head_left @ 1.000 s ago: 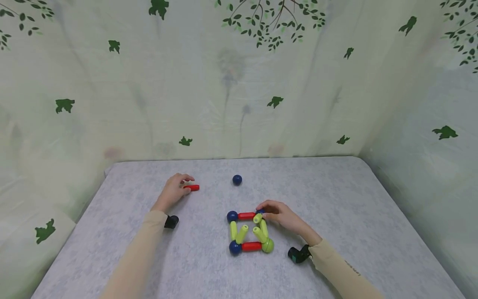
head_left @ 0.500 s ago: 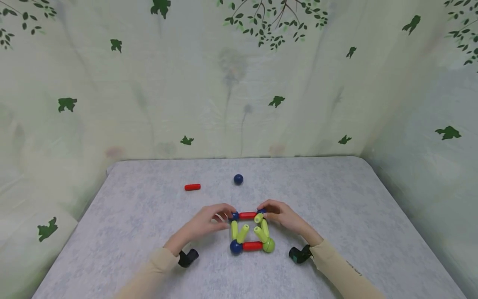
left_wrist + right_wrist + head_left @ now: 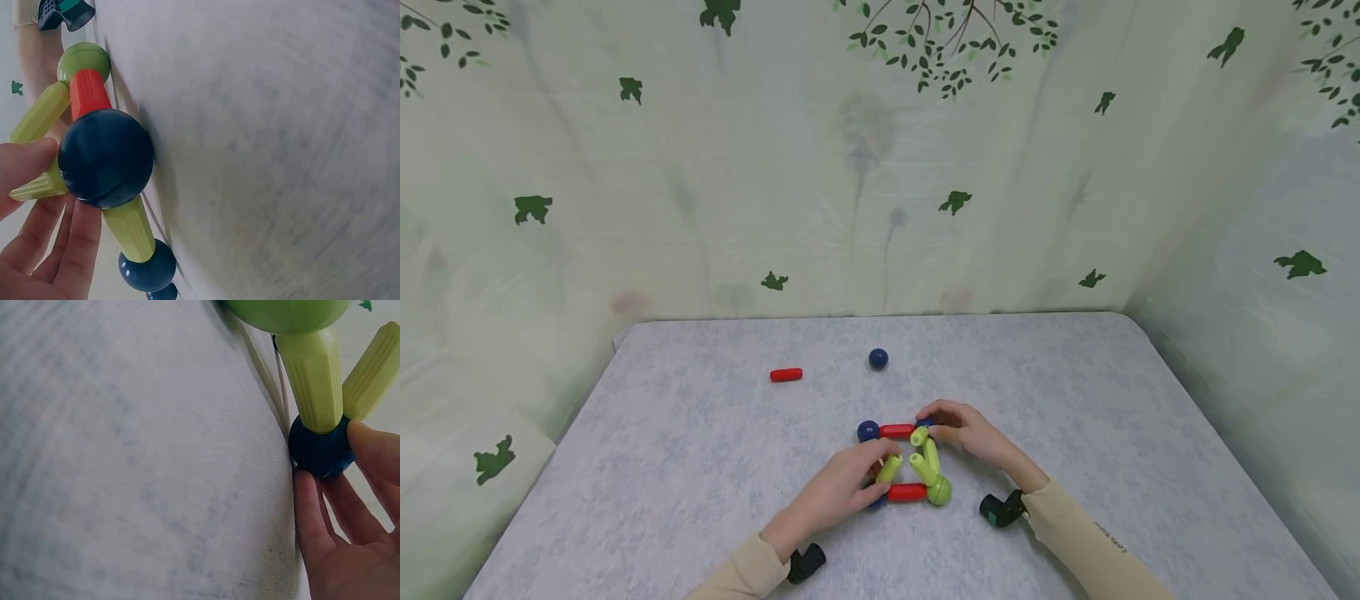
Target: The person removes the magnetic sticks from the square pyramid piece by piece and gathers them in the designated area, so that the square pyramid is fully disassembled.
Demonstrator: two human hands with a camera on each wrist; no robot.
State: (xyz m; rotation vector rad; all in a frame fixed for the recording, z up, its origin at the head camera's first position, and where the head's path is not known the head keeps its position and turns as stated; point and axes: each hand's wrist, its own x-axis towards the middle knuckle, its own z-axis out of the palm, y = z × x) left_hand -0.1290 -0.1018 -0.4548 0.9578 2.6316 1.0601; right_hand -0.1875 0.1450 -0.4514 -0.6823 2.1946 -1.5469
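A square frame of magnetic sticks and balls lies on the table. Its near side is a red stick point(image 3: 907, 492) between a green ball point(image 3: 939, 491) and a dark blue ball point(image 3: 106, 159). At that blue corner my left hand point(image 3: 842, 492) pinches the raised yellow-green stick point(image 3: 890, 468), its thumb on the stick and the other fingers behind. My right hand point(image 3: 964, 435) grips the far right blue ball point(image 3: 320, 447) between thumb and fingers; a yellow-green stick point(image 3: 375, 372) rises from it. The far left blue ball point(image 3: 868, 431) is untouched. The left side stick is hidden in the head view.
Beyond the frame, a loose red stick point(image 3: 786, 375) and a loose blue ball point(image 3: 878, 359) lie on the grey table point(image 3: 1037, 375). A leaf-patterned sheet point(image 3: 820, 208) hangs behind and on both sides.
My left hand has let go of the loose red stick, come to the far left blue ball, then moved nearer to the front left corner. My right hand stays in place.
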